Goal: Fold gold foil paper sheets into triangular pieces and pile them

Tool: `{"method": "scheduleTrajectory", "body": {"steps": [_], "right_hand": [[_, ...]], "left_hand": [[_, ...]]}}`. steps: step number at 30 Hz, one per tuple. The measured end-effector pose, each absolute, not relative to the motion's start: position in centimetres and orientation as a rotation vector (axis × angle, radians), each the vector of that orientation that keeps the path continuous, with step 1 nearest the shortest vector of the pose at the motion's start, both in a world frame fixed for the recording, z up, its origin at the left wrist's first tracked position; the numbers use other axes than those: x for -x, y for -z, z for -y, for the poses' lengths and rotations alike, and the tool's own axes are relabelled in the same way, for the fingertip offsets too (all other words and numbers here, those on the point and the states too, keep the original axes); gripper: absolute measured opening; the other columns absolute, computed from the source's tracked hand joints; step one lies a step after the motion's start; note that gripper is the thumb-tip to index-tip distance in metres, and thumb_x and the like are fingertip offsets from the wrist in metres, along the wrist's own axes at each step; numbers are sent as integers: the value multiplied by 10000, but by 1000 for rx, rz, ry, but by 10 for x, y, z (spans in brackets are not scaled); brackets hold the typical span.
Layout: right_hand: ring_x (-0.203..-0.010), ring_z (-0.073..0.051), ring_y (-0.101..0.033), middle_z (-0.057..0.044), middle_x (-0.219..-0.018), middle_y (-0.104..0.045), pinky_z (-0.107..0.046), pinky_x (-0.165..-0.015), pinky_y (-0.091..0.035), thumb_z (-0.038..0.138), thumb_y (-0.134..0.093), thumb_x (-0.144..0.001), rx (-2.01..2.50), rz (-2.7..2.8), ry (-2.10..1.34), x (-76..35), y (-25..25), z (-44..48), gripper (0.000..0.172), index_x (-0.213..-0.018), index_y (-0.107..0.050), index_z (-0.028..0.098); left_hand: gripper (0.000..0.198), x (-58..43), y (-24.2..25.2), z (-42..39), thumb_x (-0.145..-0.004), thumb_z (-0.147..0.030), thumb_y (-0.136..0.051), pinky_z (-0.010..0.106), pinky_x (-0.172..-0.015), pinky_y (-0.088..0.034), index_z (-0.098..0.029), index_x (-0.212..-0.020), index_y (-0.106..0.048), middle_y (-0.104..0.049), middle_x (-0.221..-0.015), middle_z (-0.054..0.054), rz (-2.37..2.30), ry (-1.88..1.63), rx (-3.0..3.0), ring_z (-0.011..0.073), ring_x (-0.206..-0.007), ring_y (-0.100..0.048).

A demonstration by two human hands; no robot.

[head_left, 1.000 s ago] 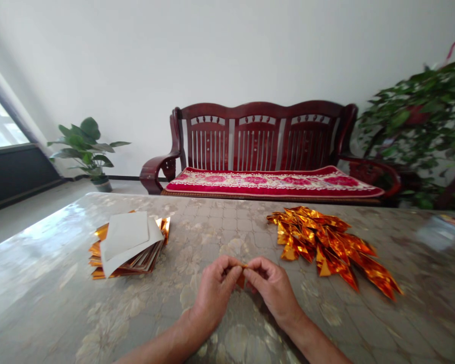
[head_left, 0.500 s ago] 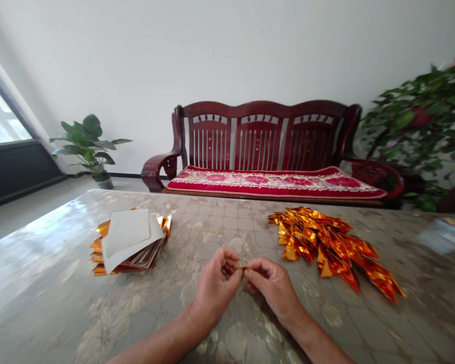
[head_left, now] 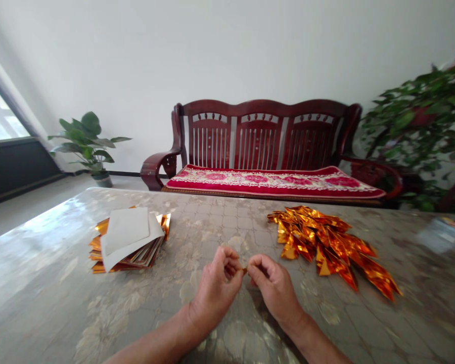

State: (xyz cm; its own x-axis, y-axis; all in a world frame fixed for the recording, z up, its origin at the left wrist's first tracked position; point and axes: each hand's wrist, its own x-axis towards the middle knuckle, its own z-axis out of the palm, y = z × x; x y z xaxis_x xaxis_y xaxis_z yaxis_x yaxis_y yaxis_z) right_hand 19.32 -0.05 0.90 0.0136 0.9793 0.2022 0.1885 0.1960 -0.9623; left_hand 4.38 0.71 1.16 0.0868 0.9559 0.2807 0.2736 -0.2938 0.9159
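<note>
A plain white wall (head_left: 227,50) rises far beyond the grip. Beneath the grip spreads a broad table (head_left: 167,308), its glossy grey-beige top patterned with pale flowers and a grid of lines. Straight past the grip, across the table's far edge, stands a long, dark red-brown wooden bench (head_left: 258,110) with a slatted back and curled arms. Along its seat lies a flat crimson cloth cover (head_left: 273,181) with a cream and pink floral band.

Far off to the right of the grip is a dense, trailing green plant (head_left: 424,116); far to the left, beyond the table, a smaller broad-leaved green plant (head_left: 85,136) stands in a dark pot (head_left: 101,179).

On the table, to the right of the grip and a little farther out, is a loose heap of pointed, folded orange-gold foil pieces (head_left: 326,240). Left of the grip sits an uneven stack of orange-gold foil sheets with whitish backs (head_left: 131,235). A clear plastic packet (head_left: 442,235) lies well right, past the heap.

The left hand (head_left: 218,285) and right hand (head_left: 276,288) face each other, thumbs and forefingers pinched on a tiny orange-gold foil piece (head_left: 244,271), mostly hidden between their fingertips.
</note>
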Motion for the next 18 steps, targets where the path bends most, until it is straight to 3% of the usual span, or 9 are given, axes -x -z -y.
{"method": "scheduleTrajectory", "body": {"steps": [7, 14, 18], "right_hand": [[-620, -146, -543, -6, -708, -611, -242, -576, -433, 553, -564, -874, 1106, 1238, -1243, -195, -6, 1, 380, -809, -627, 184], [-643, -144, -505, 23, -667, -570, -244, -603, -402, 398, -693, -779, 1145, 1359, -1056, -190, -4, -2, 221, -758, -635, 185], [-638, -154, -526, 16, -663, -587, -256, -611, -427, 423, -651, -812, 1151, 1314, -988, -192, -3, -4, 237, -758, -620, 194]], "left_hand": [[227, -40, -8, -11, -792, -162, -602, 223, -620, -444, -225, -975, -483, -655, -731, -45, -1187, -1244, -1610, 123, -636, -614], [285, -40, -6, -10, -792, -162, -617, 214, -603, -437, -222, -1040, -489, -668, -740, -45, -1186, -1231, -1615, 120, -624, -611], [366, -35, -3, -10, -787, -197, -667, 252, -710, -477, -233, -1128, -541, -703, -900, 2, -1217, -1264, -1734, 153, -776, -645]]}}
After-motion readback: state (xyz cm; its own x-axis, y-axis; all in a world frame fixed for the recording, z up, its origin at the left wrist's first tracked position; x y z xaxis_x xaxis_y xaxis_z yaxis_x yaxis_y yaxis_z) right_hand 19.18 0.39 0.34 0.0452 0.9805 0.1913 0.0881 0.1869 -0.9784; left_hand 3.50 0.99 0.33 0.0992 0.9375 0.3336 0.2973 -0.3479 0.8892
